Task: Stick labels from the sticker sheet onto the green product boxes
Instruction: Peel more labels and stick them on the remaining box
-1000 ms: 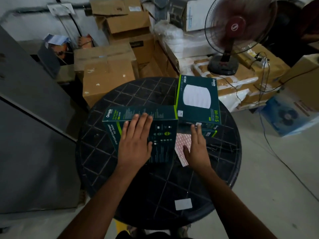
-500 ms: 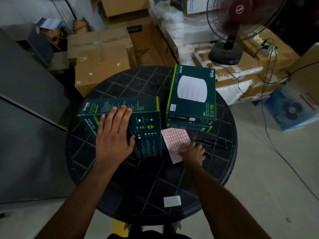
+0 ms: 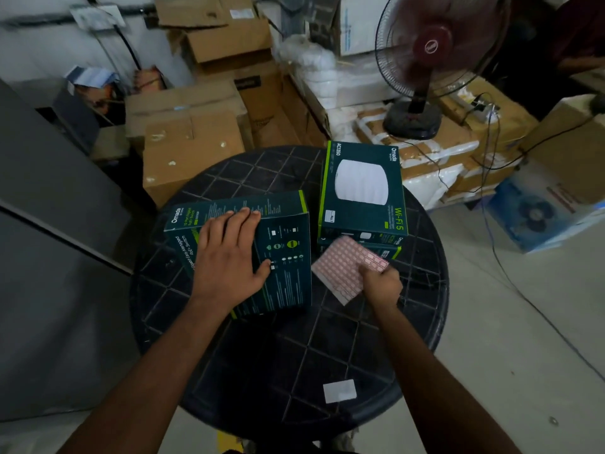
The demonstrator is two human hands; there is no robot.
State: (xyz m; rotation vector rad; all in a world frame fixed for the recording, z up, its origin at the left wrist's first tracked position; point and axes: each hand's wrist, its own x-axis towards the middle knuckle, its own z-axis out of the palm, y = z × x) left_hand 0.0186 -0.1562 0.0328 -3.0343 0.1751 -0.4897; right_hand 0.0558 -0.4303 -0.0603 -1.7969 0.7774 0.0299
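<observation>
Two dark green product boxes lie on a round black table (image 3: pixel 294 362). My left hand (image 3: pixel 229 257) rests flat on the nearer, left box (image 3: pixel 288 257), fingers spread. At the right, the second box (image 3: pixel 361 188) shows a white round device and carries a small white label near its lower left corner. Between the boxes lies the pink sticker sheet (image 3: pixel 342 267), its far edge leaning against the right box. My right hand (image 3: pixel 381 281) is curled on the sheet's right edge, fingertips pinching at it.
A small white label or paper (image 3: pixel 339 390) lies near the table's front edge. Brown cardboard cartons (image 3: pixel 186 139) are stacked behind the table. A running pedestal fan (image 3: pixel 425 47) stands back right, with cables trailing over the floor. A grey panel (image 3: pixel 49 240) stands at left.
My right hand went from flat on the sheet to curled at its right edge, lifting it slightly. The left hand stays pressed on the left box.
</observation>
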